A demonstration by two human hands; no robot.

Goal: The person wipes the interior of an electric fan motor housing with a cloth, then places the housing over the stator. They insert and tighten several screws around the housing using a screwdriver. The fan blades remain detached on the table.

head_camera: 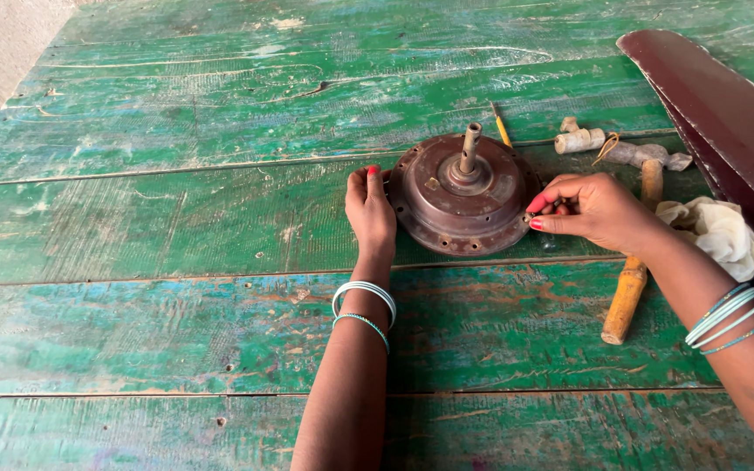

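A rusty brown round fan motor housing (462, 196) with an upright centre shaft lies on the green painted wooden table (176, 227). My left hand (369, 214) rests flat against its left rim, fingers together. My right hand (591, 209) is at the right rim, thumb and fingers pinched on something small that I cannot make out. Both wrists wear pale blue bangles.
A wooden-handled tool (632, 275) lies under my right wrist. A crumpled white cloth (719, 228) sits at right, with dark brown fan blades (726, 122) behind it. A yellow pencil-like stick (502, 129) and pale cylindrical parts (583, 139) lie beyond the housing.
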